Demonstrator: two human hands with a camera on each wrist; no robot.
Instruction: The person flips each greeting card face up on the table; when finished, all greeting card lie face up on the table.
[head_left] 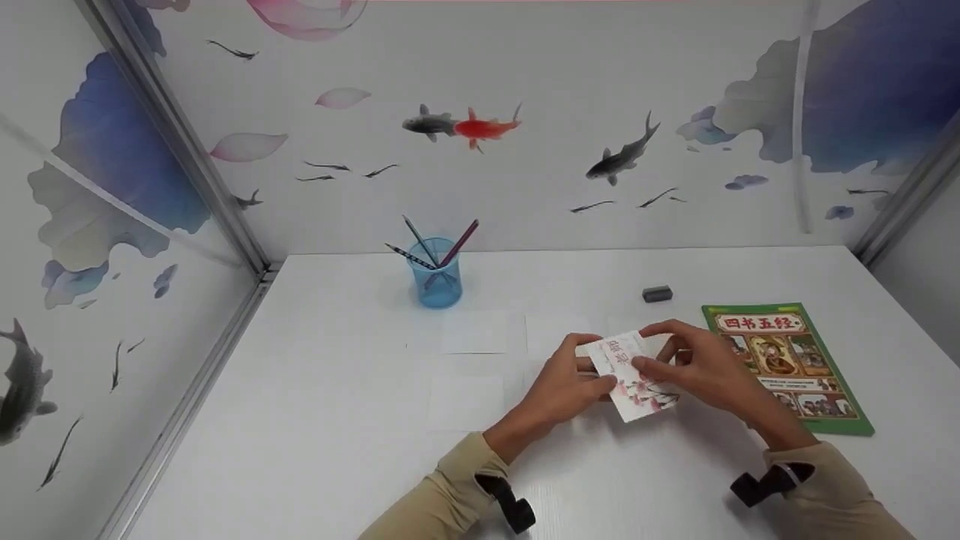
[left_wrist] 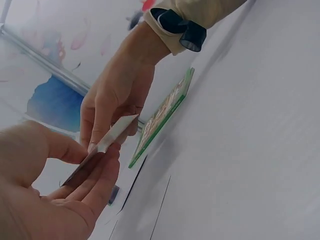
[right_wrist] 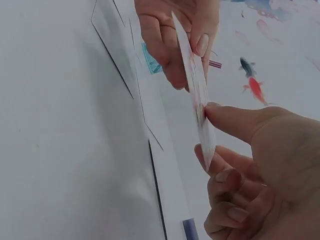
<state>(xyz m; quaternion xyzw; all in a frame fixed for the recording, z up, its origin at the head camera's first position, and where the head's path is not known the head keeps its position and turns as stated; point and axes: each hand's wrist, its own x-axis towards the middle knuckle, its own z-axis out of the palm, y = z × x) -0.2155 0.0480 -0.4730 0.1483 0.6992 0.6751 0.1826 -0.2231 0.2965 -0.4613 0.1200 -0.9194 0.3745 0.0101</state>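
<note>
A white card [head_left: 634, 386] with pink blossoms and red characters is held up over the table, tilted. On its left side my left hand [head_left: 566, 386] pinches it, thumb on the printed face and fingers behind. My right hand [head_left: 705, 371] pinches the opposite side between thumb and fingers. Seen edge-on in the right wrist view, the card [right_wrist: 196, 90] looks thin, perhaps a small stack or folded piece; I cannot tell. The left wrist view shows the card [left_wrist: 117, 131] between both hands, its underside partly hidden by the left fingers.
White paper pieces [head_left: 472, 334] lie flat left of the hands, faint against the white table [head_left: 300, 390]. A blue mesh cup [head_left: 437, 289] with several pencils stands at the back. A dark grey block [head_left: 658, 294] lies beyond the hands, and a green-bordered book [head_left: 814, 386] sits right.
</note>
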